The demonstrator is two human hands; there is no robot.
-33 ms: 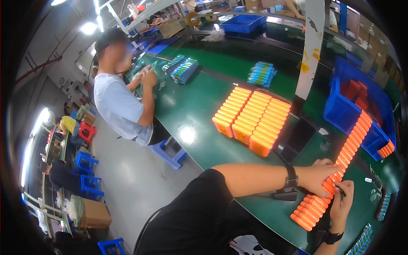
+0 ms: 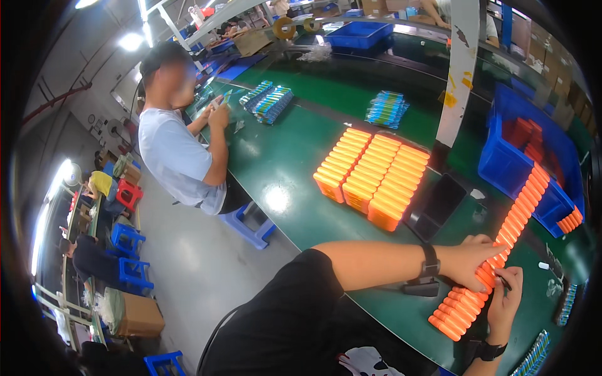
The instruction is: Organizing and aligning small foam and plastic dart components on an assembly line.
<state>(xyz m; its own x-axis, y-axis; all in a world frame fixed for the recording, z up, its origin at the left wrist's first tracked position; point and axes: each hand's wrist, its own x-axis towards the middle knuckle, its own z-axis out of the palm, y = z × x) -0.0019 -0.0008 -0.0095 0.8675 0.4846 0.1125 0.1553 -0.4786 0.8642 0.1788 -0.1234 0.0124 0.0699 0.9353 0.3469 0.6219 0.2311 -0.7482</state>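
Observation:
A long row of slim orange plastic pieces [image 2: 517,210] runs slantwise across the table at the right, its upper end reaching the edge of a blue bin. My left hand [image 2: 470,260] lies over the row's lower part, fingers closed round it. Just below, my right hand [image 2: 508,294] has its fingers curled in at the row's side; a thin dark thing shows at the fingertips, too small to name. Beside both hands lies a shorter group of the same orange pieces [image 2: 454,311]. Farther left stand three stacked blocks of orange pieces [image 2: 373,178].
The blue bin [image 2: 514,160] holds more orange pieces. A black flat device [image 2: 437,205] lies by the blocks. Blue-green packets [image 2: 386,110] are piled farther back, near a white post [image 2: 461,75]. Across the table's left side, a co-worker [image 2: 179,138] handles small packets.

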